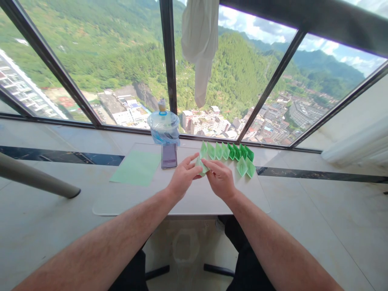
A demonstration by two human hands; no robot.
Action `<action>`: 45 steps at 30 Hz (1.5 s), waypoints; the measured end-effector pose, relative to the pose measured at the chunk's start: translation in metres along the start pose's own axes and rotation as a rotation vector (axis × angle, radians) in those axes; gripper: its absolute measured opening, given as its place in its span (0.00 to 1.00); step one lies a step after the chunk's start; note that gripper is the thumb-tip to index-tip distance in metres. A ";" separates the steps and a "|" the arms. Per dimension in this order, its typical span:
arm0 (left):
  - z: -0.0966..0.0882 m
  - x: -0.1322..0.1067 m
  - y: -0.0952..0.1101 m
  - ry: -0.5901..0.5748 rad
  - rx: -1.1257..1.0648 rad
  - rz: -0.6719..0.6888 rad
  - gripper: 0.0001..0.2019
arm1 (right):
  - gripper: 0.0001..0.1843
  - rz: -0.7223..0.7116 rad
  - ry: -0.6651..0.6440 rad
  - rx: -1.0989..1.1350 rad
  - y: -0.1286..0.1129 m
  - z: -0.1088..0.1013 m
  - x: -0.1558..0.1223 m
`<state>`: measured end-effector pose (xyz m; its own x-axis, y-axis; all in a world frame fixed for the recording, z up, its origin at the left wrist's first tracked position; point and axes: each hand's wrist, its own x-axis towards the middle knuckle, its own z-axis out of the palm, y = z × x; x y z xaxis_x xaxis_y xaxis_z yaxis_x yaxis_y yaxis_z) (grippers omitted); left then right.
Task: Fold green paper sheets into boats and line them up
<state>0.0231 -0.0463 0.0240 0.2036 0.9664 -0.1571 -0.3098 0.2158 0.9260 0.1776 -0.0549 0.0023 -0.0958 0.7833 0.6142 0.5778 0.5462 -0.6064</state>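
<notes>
My left hand [183, 176] and my right hand [220, 178] meet over the middle of a small white table [121, 202]. Both pinch one folded piece of light green paper [201, 165] between fingertips, held just above the tabletop. Behind and to the right of my hands stands a row of several folded green paper boats [230, 151], with two more boats [246, 167] in front of the row's right end. A stack of flat green paper sheets [136, 167] lies to the left of my hands.
A phone [169, 156] lies flat beside the sheets, and a clear plastic water jug [163, 126] stands behind it by the window. A white cloth [198, 44] hangs above. A grey pole [33, 178] juts in from the left. Floor-to-ceiling windows lie beyond the table.
</notes>
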 end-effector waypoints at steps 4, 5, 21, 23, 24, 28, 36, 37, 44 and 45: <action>0.000 0.000 0.001 -0.008 -0.025 0.030 0.33 | 0.27 0.022 0.013 0.018 0.001 0.002 -0.003; 0.000 0.000 0.001 -0.012 -0.030 0.044 0.31 | 0.28 0.043 0.013 0.045 0.001 0.003 -0.003; -0.011 0.005 0.006 -0.228 -0.058 -0.129 0.18 | 0.11 0.536 -0.124 0.664 0.005 -0.005 0.012; -0.013 0.004 0.008 -0.274 -0.020 -0.162 0.20 | 0.11 0.541 -0.189 0.701 0.004 -0.009 0.013; -0.014 0.003 0.010 -0.301 -0.001 -0.177 0.21 | 0.11 0.543 -0.231 0.719 0.005 -0.011 0.013; -0.020 0.001 0.015 -0.419 0.029 -0.243 0.20 | 0.13 0.567 -0.417 0.794 0.006 -0.019 0.014; -0.023 0.000 0.018 -0.531 0.000 -0.318 0.16 | 0.16 0.648 -0.600 0.927 0.006 -0.024 0.011; -0.023 -0.001 0.017 -0.541 -0.002 -0.317 0.16 | 0.16 0.652 -0.619 0.939 0.006 -0.025 0.010; -0.026 0.001 0.015 -0.537 -0.029 -0.292 0.15 | 0.19 0.673 -0.600 0.914 0.006 -0.026 0.010; -0.026 0.001 0.015 -0.528 -0.036 -0.287 0.15 | 0.19 0.670 -0.597 0.905 0.005 -0.026 0.010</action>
<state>-0.0055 -0.0380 0.0285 0.7148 0.6706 -0.1984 -0.2039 0.4713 0.8581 0.2006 -0.0516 0.0181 -0.4853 0.8656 -0.1235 -0.0798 -0.1845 -0.9796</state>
